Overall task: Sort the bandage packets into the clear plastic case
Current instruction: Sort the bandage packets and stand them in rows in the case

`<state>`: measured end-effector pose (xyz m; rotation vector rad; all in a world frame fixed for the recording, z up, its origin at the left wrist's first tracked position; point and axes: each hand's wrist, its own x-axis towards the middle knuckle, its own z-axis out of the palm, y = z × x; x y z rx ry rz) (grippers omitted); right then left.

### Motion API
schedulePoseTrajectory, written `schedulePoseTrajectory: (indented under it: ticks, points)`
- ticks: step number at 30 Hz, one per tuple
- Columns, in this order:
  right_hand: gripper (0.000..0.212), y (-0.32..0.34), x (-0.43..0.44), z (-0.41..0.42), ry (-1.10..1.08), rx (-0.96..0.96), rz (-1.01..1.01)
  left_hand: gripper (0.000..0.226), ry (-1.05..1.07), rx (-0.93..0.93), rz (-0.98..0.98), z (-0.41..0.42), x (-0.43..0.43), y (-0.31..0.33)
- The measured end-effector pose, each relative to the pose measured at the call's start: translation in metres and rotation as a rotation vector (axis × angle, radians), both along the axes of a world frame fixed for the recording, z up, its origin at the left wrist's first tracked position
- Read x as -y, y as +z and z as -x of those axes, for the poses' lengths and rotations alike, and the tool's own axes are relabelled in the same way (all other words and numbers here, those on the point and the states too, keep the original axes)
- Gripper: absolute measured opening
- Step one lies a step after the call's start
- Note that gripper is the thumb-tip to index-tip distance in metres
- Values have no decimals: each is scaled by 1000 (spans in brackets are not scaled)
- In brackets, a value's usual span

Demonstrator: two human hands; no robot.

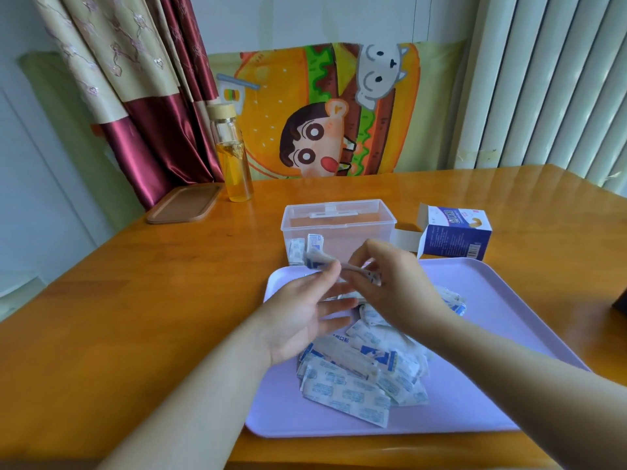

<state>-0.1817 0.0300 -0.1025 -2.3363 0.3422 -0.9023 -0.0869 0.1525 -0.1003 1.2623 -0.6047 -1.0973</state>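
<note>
Held packets: a few bandage packets [325,262] are up in the air between both hands, just in front of the case, blurred
Left hand [302,313]: palm up over the tray's near-left part, thumb tip pressed on one end of the held packets, the other fingers [339,305] spread loose
Right hand [390,283]: fingers pinched together on the other end of the held packets
Clear plastic case [339,228]: open on the table, just behind the tray; a few packets stand upright in its left end
Loose pile [366,371]: many white-and-blue packets heaped in the middle of the tray, under and in front of the hands
Tray [475,395]: lilac, flat on the table
Bandage box [454,232]: blue and white, flap open, right of the case
Table [135,300]: glossy orange wood
Bottle [234,154]: far left, amber liquid inside, beside a brown lid [185,203]
</note>
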Motion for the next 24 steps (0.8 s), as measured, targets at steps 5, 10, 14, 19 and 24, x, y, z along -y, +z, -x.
schedulePoseTrajectory:
  ticks: [5, 10, 14, 19, 24]
  points:
    - [29, -13, -4, 2, 134, -31, 337, 31, 150, -245, 176, 1, 6, -7]
    - [24, -7, -3, 4, 69, 0, -32, 28, 150, -132, 168, 0, -2, -11]
    - [40, -3, 4, -4, 170, -195, -575, 26, 211, -58, 134, -1, -3, -12]
    - [41, -4, 6, -6, 290, -216, -864, 28, 222, 105, 122, -3, -3, -16]
    - [42, -7, 3, -17, 247, -222, -948, 20, 195, 221, 53, -7, 0, -19]
